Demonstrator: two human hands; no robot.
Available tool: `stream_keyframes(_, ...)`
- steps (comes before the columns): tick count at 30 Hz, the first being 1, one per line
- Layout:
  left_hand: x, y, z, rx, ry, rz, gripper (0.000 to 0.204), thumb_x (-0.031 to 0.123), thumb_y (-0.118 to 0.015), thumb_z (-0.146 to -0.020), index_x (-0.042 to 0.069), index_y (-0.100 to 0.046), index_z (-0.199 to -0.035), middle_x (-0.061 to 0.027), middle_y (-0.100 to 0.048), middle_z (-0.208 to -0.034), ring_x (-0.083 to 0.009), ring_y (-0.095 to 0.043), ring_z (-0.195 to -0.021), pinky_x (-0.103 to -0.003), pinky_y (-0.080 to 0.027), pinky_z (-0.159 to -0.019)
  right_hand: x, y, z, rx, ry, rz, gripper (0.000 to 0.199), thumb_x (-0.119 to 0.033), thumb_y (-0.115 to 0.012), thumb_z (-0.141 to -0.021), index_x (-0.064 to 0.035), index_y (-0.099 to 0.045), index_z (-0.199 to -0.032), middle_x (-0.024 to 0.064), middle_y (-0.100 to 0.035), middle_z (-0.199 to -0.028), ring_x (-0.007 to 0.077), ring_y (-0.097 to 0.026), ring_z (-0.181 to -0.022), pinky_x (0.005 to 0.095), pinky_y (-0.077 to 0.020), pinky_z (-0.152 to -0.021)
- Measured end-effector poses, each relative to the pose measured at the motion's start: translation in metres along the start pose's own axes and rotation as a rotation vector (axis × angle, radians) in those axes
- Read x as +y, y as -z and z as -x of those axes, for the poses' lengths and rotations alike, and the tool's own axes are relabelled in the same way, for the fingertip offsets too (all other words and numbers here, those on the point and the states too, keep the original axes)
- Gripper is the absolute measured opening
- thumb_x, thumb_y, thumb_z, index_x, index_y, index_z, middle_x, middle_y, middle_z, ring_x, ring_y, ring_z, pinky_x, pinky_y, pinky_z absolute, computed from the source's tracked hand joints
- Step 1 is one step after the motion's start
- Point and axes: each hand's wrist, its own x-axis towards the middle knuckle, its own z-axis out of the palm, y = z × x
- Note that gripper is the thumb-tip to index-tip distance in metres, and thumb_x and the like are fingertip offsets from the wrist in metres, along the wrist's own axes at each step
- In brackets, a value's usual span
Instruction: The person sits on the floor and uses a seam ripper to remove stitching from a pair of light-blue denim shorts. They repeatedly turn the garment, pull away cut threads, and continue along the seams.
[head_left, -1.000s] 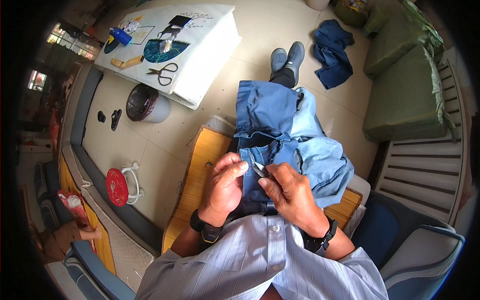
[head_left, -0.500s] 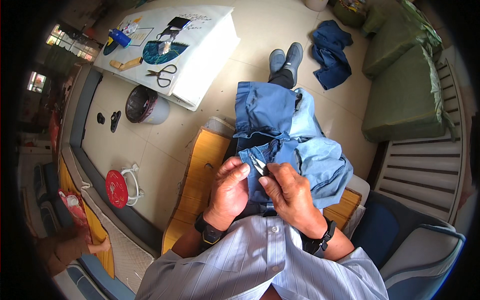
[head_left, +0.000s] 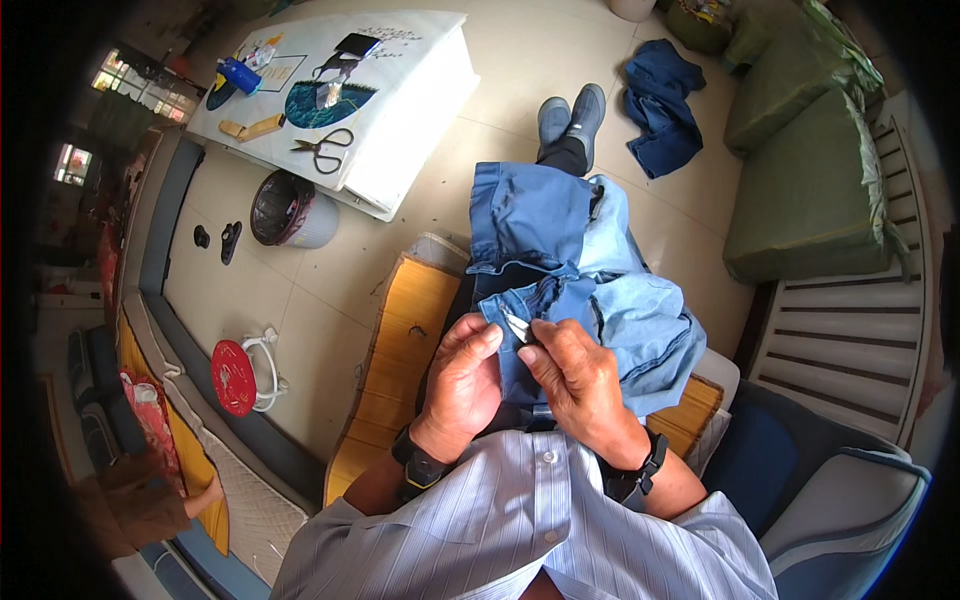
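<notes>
Blue denim trousers (head_left: 530,212), with lighter denim (head_left: 645,325) at their right, lie across my lap. My left hand (head_left: 462,375) pinches the edge of the denim between thumb and fingers. Close beside it, my right hand (head_left: 575,375) is closed round small silver snips (head_left: 518,328). Their pointed blades reach toward the denim edge by the left fingertips. The handle of the snips is mostly hidden in the right fingers, and I cannot tell whether the blades touch the cloth.
A white table (head_left: 420,110) ahead on the left bears black-handled scissors (head_left: 323,150) and a blue item (head_left: 240,76). Below it stands a waste bin (head_left: 305,222). A red-topped stool (head_left: 234,378) is at left. More dark denim (head_left: 662,110) lies on the floor; green covered bundles (head_left: 800,195) are at right.
My hands stay nearly in place at the denim edge; the snips' blades have turned slightly. At the far left, a person's arm has moved a little.
</notes>
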Motion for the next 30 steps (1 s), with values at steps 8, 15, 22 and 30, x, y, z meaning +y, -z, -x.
stream_keyframes(8,-0.001,0.000,-0.001,-0.007,0.001,-0.003,0.004,0.009,-0.062,-0.102,0.013,-0.064,-0.104,-0.0027,-0.069,-0.113,-0.0178,-0.065,-0.110,-0.038,-0.051,-0.104,0.006,-0.003,0.000,0.028,0.023,-0.017,0.022,-0.006,-0.075,-0.095,0.0035,-0.066,-0.113,0.0162,-0.062,-0.085,0.0340,-0.063,-0.072,0.0411,-0.0508,-0.062)
stream_keyframes(15,0.000,-0.005,0.000,-0.014,-0.007,-0.021,0.004,0.009,-0.063,-0.102,0.011,-0.064,-0.105,-0.0034,-0.070,-0.112,-0.0173,-0.065,-0.109,-0.038,-0.050,-0.103,-0.001,0.003,0.002,0.014,-0.187,-0.180,0.019,-0.009,-0.073,-0.099,0.0019,-0.067,-0.113,0.0170,-0.062,-0.085,0.0334,-0.064,-0.073,0.0390,-0.0517,-0.066)
stream_keyframes(22,0.002,-0.009,-0.001,-0.004,-0.038,-0.056,0.007,0.007,-0.065,-0.100,0.005,-0.068,-0.106,-0.0033,-0.071,-0.107,-0.0128,-0.064,-0.103,-0.032,-0.047,-0.099,-0.001,0.004,-0.001,-0.020,-0.087,-0.050,0.020,-0.011,-0.073,-0.099,0.0019,-0.065,-0.112,0.0188,-0.062,-0.086,0.0364,-0.064,-0.072,0.0424,-0.0506,-0.063)
stream_keyframes(30,0.011,0.000,-0.010,-0.033,0.047,-0.145,0.018,0.004,-0.060,-0.093,0.003,-0.065,-0.110,-0.0071,-0.071,-0.111,-0.0175,-0.067,-0.104,-0.036,-0.052,-0.099,0.000,0.002,0.000,-0.053,-0.140,-0.089,0.019,-0.010,-0.072,-0.099,0.0029,-0.065,-0.111,0.0194,-0.061,-0.084,0.0372,-0.063,-0.070,0.0431,-0.0498,-0.062)
